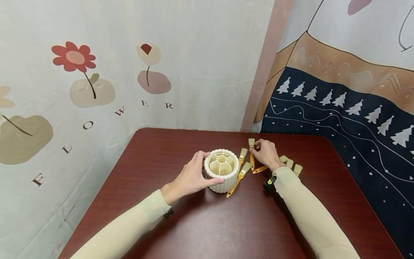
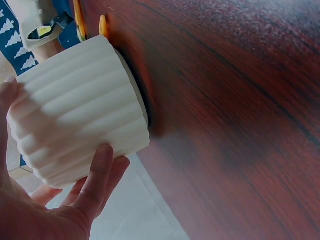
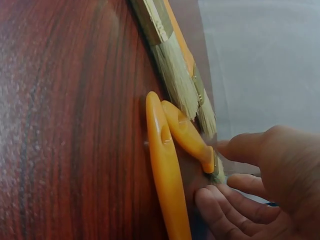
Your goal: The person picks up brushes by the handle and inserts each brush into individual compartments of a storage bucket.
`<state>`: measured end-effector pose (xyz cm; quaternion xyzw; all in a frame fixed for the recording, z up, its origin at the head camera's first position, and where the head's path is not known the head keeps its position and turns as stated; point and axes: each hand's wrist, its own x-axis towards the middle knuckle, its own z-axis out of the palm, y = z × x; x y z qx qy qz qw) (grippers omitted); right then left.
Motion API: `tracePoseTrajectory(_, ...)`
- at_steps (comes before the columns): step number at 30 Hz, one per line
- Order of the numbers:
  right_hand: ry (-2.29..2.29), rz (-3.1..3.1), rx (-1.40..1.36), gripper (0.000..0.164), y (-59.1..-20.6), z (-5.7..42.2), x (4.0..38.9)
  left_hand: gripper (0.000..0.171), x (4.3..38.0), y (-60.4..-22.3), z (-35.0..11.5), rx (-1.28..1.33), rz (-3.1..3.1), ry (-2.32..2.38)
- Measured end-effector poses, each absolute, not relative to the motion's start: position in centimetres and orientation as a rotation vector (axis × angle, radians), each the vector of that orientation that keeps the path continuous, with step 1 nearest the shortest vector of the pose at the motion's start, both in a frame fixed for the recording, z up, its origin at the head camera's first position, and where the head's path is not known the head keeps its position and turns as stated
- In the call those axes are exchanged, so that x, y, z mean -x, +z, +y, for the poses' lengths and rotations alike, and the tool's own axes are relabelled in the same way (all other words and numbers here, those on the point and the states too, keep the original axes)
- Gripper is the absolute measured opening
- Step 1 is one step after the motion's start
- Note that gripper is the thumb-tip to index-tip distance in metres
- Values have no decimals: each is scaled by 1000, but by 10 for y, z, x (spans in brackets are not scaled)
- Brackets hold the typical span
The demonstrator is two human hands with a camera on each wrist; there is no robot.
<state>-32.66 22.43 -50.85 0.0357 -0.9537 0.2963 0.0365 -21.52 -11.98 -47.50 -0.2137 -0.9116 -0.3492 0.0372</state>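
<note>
A white ribbed round holder point(image 1: 230, 182) with petal-shaped compartments stands on the table. My left hand point(image 1: 192, 174) grips it from the left, thumb at the near side and fingers around the far side. In the left wrist view, fingertips press the holder's ridged wall point(image 2: 80, 110). To the right of it, my right hand point(image 1: 267, 154) pinches a paintbrush point(image 1: 252, 160) near its metal band, bristles pointing away from me. The right wrist view shows thumb and fingers either side of this yellow-handled paintbrush point(image 3: 185, 127) at the band; its bristles are mostly hidden by the fingers.
Two paintbrushes, one nearer point(image 1: 240, 180) and one behind it point(image 1: 243, 154), lie close beside the holder. Several more, including one brush point(image 1: 298, 169) at the right, lie partly under my right forearm. The dark red table point(image 1: 155, 151) meets hanging printed cloths point(image 1: 207, 72).
</note>
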Motion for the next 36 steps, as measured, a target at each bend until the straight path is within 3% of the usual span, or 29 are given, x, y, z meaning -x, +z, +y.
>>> tracePoseTrajectory(17,964,-2960,-137,42,-512,230,339,95,214,-476,-120,641,-2814,-1078)
tracePoseTrajectory(27,923,-2946,-22,54,-520,229,352,95,214,-477,-119,630,-2833,-1088)
tracePoseTrajectory(33,915,-2924,4,49,-535,236,369,95,215,-477,-119,630,-2828,-1092)
tracePoseTrajectory(36,982,-2909,-6,47,-523,231,361,95,214,-476,-119,629,-2823,-1089)
